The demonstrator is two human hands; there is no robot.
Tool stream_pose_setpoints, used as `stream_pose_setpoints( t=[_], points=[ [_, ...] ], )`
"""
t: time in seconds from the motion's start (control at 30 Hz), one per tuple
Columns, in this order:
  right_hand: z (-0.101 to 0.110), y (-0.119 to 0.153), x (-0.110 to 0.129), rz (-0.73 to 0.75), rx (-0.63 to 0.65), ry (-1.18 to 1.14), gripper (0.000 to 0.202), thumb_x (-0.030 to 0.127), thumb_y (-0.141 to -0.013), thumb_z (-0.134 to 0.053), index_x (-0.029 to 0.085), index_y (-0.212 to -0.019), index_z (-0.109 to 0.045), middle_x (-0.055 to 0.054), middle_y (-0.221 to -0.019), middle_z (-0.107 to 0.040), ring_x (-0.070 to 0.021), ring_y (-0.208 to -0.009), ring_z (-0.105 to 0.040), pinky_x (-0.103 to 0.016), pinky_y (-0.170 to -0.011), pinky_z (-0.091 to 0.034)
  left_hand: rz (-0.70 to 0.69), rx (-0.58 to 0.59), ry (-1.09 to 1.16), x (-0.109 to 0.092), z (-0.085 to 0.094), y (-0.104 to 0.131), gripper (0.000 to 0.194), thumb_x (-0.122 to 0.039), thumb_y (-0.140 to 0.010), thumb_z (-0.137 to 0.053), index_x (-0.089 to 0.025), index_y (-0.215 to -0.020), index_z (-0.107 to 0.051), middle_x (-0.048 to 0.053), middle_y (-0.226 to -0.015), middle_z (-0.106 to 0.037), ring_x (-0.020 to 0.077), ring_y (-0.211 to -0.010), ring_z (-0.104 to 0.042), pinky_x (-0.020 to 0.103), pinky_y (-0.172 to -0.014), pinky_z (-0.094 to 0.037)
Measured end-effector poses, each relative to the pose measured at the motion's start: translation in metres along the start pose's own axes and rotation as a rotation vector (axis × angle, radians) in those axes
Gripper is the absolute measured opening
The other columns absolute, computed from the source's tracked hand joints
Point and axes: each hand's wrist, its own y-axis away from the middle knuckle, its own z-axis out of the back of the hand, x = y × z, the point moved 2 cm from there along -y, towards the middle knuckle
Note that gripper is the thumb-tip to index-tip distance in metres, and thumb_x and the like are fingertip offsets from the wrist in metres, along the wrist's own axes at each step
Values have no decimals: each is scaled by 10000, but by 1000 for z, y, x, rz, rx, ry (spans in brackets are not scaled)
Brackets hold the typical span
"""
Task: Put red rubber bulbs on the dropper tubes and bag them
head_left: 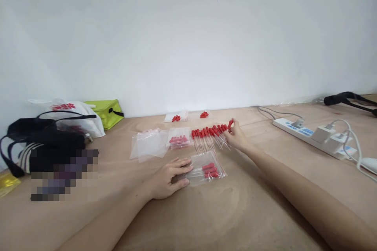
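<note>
Several glass droppers (206, 141) with red rubber bulbs lie side by side in a row on the wooden table. At the row's right end, my right hand (236, 136) pinches one dropper (230, 123) by its red bulb. My left hand (169, 178) rests with its fingers apart on the left edge of a clear zip bag (216, 161). Inside that bag lie a few droppers (210, 170), their bulbs to the right. Behind it, another zip bag (178, 132) holds several droppers. A stack of flat clear bags (149, 145) lies to its left.
Two bags with red bulbs (176, 118) (204, 114) lie near the wall. At the right is a white power strip (308, 135) with plugs and cables, and a black strap (347, 98). Left are a black bag (55, 145), white plastic bag (94, 115) and green bag (108, 111).
</note>
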Motion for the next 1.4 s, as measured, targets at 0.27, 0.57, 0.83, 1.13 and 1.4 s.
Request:
stream_pose_setpoints(
  t=[0.27, 0.57, 0.83, 1.13, 1.4],
  points=[
    [-11, 57, -4, -43, -11, -628, 537, 425, -653, -568, 222, -1018, -231, 77, -589, -529, -116, -466, -548, -262, -485, -472, -2, 13, -14, -1, 0, 0, 421, -384, -834, -440, -281, -1241, -411, 20, -1344, -348, 198, -1240, -299, 412, -1033, -221],
    [-27, 76, 13, -250, 231, -769, 387, 391, -570, -661, 204, -770, -387, 50, -613, -550, -91, -520, -552, -242, -535, -464, 17, -27, -18, -7, 3, 1, 524, -384, -824, -451, -259, -1308, -295, 12, -1342, -357, 208, -1232, -311, 413, -1032, -235],
    [-28, 73, 13, -175, 375, -560, 368, 384, -520, -699, 180, -696, -449, 88, -446, -491, -58, -338, -428, -173, -336, -321, 16, -38, -29, -7, 2, 0, 530, -387, -819, -457, -238, -1304, -307, 36, -1338, -362, 223, -1223, -324, 434, -1019, -244],
    [-36, 74, 9, -97, 582, -455, 302, 455, -648, -553, 159, -684, -600, 23, -492, -550, -116, -451, -517, -249, -477, -422, 7, -39, -13, -7, 3, -1, 503, -368, -820, -460, -260, -1293, -328, 20, -1332, -374, 213, -1221, -329, 419, -1022, -245],
    [9, 0, -13, 20, -65, 409, 143, 246, -668, -524, 156, -771, -567, -75, -801, -620, -175, -749, -562, -253, -630, -401, 15, -10, 7, -3, 2, 0, 451, -389, -824, -455, -276, -1256, -392, 13, -1339, -360, 215, -1240, -297, 422, -1031, -228]
  ],
)
